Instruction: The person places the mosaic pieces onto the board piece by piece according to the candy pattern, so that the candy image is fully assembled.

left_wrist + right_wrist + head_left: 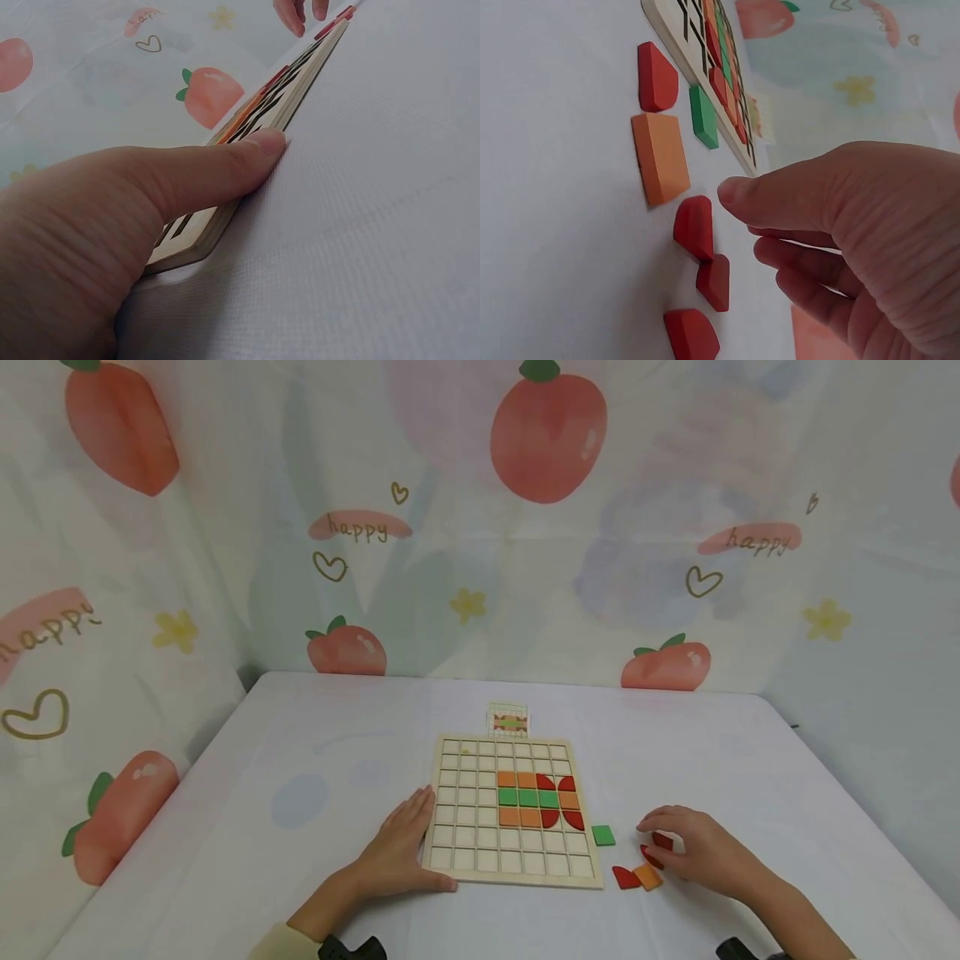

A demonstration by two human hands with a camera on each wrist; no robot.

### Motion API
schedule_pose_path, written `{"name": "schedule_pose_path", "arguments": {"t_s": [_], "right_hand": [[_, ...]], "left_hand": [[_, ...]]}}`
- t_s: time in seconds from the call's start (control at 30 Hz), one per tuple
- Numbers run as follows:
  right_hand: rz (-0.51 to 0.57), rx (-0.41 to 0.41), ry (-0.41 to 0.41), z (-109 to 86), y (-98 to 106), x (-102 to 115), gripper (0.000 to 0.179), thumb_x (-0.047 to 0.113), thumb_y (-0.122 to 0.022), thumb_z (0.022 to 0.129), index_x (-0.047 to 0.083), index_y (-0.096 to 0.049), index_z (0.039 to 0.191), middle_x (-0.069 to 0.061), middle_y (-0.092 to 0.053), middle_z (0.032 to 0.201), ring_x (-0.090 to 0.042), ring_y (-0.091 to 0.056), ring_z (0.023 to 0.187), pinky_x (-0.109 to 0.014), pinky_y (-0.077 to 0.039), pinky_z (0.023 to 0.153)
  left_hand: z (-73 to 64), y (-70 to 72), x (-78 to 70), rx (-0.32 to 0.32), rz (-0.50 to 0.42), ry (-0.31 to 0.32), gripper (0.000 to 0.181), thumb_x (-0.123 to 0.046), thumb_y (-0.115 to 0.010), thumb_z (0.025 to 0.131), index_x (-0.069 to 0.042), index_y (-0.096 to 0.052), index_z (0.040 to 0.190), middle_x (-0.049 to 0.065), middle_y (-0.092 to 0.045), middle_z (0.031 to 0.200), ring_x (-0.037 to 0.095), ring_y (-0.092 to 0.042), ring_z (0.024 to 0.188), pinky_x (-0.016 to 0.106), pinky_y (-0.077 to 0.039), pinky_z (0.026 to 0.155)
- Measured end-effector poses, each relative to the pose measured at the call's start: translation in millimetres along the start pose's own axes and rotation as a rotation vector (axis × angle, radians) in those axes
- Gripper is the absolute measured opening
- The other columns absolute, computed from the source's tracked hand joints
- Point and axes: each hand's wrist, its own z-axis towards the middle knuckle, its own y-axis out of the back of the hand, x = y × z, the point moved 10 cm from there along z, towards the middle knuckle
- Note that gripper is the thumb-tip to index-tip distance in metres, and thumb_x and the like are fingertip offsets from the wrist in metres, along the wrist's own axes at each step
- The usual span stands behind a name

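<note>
Cropped black wristband (352, 948) at seven o'clock, left hand (396, 853) straight-fingered against the board (467, 816), and at four the relaxed right hand (701, 847) half-hides red pieces (662, 841).

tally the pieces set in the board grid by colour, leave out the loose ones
Orange squares: 5
Green squares: 3
Red curved pieces: 4
Total in the board: 12
</note>
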Motion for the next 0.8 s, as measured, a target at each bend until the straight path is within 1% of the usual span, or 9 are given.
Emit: {"name": "schedule_pose_path", "arguments": {"t_s": [0.07,0.23,0.5,0.73,0.8], "right_hand": [[0.028,0.028,-0.012,-2.9,0.4,-4.1,0.024,0.008,-0.075,0.074,0.011,-0.069,0.097,0.004,-0.062,0.096,-0.017,-0.057,0.086,-0.032,-0.052,0.074],[0.086,0.093,-0.011,-6.6,-1.2,-9.0,0.027,0.003,-0.072,0.075,0.007,-0.068,0.101,0.0,-0.062,0.101,-0.022,-0.058,0.092,-0.036,-0.051,0.076],[0.063,0.133,0.004,-4.6,-6.3,-14.0,0.03,-0.006,-0.066,0.073,0.008,-0.069,0.099,-0.002,-0.063,0.103,-0.026,-0.058,0.096,-0.042,-0.049,0.079],[0.062,0.154,-0.049,-2.5,-10.5,-21.1,0.029,-0.007,-0.067,0.073,0.009,-0.069,0.098,-0.003,-0.064,0.103,-0.027,-0.058,0.097,-0.043,-0.049,0.079],[0.06,0.154,-0.04,-3.2,-9.9,-21.4,0.029,-0.006,-0.069,0.073,0.009,-0.069,0.098,-0.004,-0.064,0.102,-0.027,-0.059,0.095,-0.043,-0.049,0.078]], "left_hand": [[0.3,-1.0,-0.2,0.003,0.004,-0.001,0.125,-0.074,-0.062,0.063,0.004,-0.011,0.145,0.015,-0.009,0.151,0.025,-0.006,0.138,0.044,-0.009,0.108],[-0.1,-0.8,0.0,0.002,0.013,0.009,0.125,-0.075,-0.061,0.062,0.004,-0.012,0.145,0.015,-0.01,0.151,0.025,-0.006,0.138,0.044,-0.01,0.108],[-0.6,1.1,-0.6,0.004,0.004,0.009,0.124,-0.073,-0.063,0.063,0.004,-0.011,0.145,0.016,-0.01,0.151,0.026,-0.007,0.138,0.044,-0.01,0.108],[-0.3,-0.1,0.5,0.007,-0.011,0.009,0.125,-0.073,-0.063,0.062,0.004,-0.011,0.145,0.016,-0.01,0.151,0.025,-0.006,0.138,0.044,-0.009,0.108],[-0.1,-0.6,0.2,0.009,-0.008,0.011,0.125,-0.074,-0.063,0.062,0.004,-0.011,0.145,0.015,-0.01,0.151,0.025,-0.006,0.138,0.044,-0.009,0.108]]}}
